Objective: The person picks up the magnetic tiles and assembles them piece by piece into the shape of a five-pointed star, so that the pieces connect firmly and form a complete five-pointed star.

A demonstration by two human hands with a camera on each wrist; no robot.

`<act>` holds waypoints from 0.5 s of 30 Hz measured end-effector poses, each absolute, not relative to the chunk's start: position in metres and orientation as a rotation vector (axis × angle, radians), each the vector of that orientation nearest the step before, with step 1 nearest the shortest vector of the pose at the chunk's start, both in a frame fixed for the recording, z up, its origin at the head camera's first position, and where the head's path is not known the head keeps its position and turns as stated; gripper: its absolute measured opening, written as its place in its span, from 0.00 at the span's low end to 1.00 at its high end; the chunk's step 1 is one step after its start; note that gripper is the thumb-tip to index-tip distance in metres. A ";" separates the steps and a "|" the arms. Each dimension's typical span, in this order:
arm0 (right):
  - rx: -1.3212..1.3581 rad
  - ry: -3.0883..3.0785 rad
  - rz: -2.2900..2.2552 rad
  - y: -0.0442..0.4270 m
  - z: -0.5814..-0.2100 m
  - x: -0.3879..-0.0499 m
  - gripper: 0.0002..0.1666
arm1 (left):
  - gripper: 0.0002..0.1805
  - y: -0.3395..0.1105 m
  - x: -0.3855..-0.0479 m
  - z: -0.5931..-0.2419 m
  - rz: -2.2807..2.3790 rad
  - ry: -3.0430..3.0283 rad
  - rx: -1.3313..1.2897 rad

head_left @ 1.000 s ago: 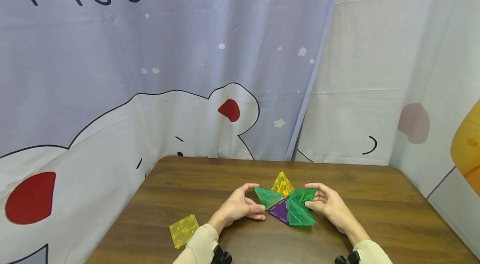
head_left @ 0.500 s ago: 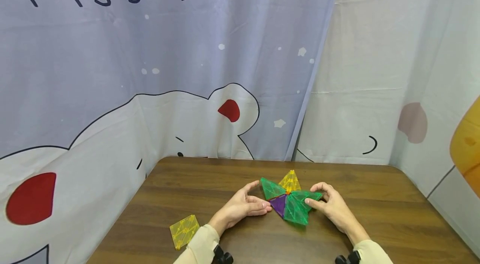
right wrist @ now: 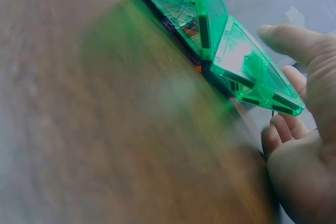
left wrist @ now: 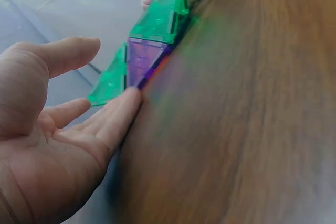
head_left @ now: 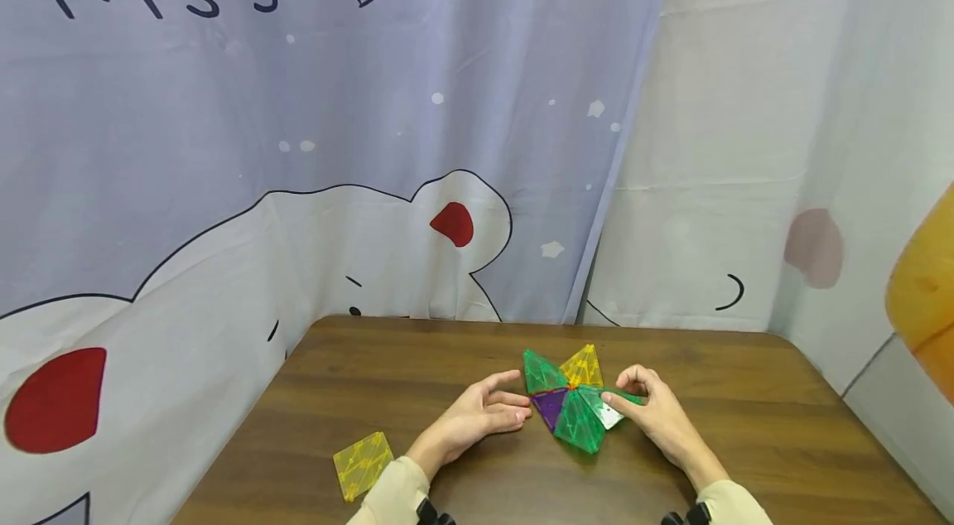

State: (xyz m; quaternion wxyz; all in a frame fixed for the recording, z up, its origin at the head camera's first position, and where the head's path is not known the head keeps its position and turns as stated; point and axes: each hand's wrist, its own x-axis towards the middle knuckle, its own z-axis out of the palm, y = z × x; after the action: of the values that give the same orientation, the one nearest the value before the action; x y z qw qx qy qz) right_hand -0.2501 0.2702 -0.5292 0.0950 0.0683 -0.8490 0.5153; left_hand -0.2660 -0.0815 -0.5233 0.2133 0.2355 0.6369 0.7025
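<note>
A star-like build of translucent magnetic tiles lies on the wooden table, mid-right in the head view. It has green triangles (head_left: 581, 423), a purple triangle (head_left: 550, 406) at the front left and a yellow triangle (head_left: 583, 366) at the back. My left hand (head_left: 477, 416) lies beside it, fingers extended, with fingertips touching the purple tile (left wrist: 144, 60) near the tabletop; its thumb stands apart. Thumb and fingers of my right hand (head_left: 662, 419) pinch the outer corner of a right-hand green tile (right wrist: 257, 69). That hand partly covers the tile in the head view.
A yellow square tile (head_left: 363, 465) rests apart on the wooden table (head_left: 745, 426), near my left forearm. Printed curtains (head_left: 447, 53) hang behind the table's far edge.
The tile build has turned clockwise as seen from above: its yellow point has swung right and the left green tile has swung toward the back. Both hands stay close to their places.
</note>
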 end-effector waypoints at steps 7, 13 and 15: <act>0.287 -2.416 1.460 0.264 -0.519 -0.250 0.31 | 0.36 -0.117 -0.249 -0.499 1.898 2.115 0.701; 0.428 -2.287 1.524 0.253 -0.493 -0.251 0.39 | 0.35 -0.172 -0.238 -0.485 1.901 2.318 0.614; 0.494 -2.239 1.561 0.246 -0.484 -0.250 0.41 | 0.36 -0.191 -0.234 -0.483 1.889 2.369 0.562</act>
State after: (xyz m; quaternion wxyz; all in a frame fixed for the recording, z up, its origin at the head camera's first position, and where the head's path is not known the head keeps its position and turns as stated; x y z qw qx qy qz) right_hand -0.2498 0.2462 -0.4841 0.1829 0.1751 -0.7937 0.5531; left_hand -0.2336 -0.1913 -0.4831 0.0300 0.1824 0.7683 0.6128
